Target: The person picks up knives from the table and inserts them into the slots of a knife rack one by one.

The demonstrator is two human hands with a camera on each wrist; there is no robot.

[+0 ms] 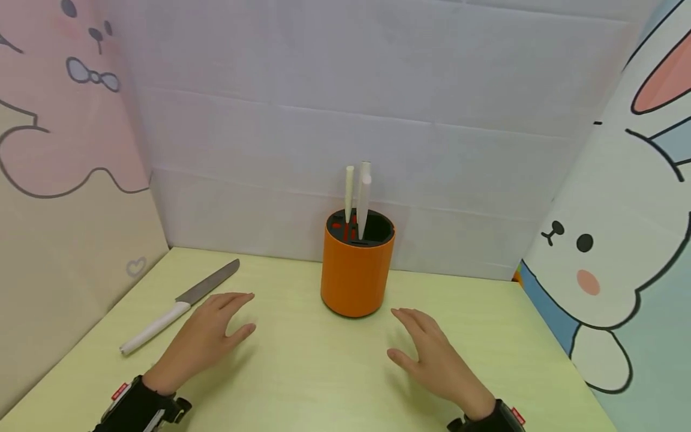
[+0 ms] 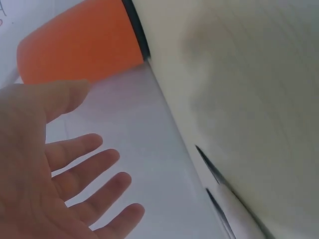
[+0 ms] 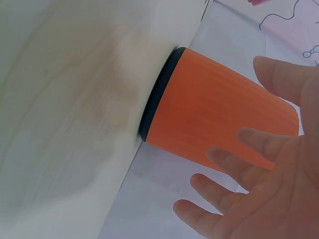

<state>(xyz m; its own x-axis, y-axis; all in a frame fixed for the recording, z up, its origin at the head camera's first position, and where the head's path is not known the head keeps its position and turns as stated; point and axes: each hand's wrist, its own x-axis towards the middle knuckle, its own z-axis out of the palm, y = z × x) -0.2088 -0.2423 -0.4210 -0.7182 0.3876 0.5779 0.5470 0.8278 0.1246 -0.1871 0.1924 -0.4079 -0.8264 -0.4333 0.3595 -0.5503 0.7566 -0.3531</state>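
My left hand (image 1: 207, 336) hovers over the left side of the table, fingers spread and holding nothing. Just beyond it lies a kitchen knife (image 1: 180, 305) with a white handle and a grey blade slanting toward the back. My right hand (image 1: 432, 360) is held over the right side, its fingers loosely extended and also holding nothing. Between and behind the hands stands an orange knife block (image 1: 356, 279) with a black slotted top. White handles (image 1: 364, 198) stick up from its slots. In the right wrist view the orange block (image 3: 214, 109) appears behind the fingers.
A pale yellow table (image 1: 302, 384) carries everything. White sheeting (image 1: 259, 150) rises along its back edge. Printed panels flank it, one with a pink figure (image 1: 81, 138) on the left, one with a white rabbit (image 1: 604, 258) on the right.
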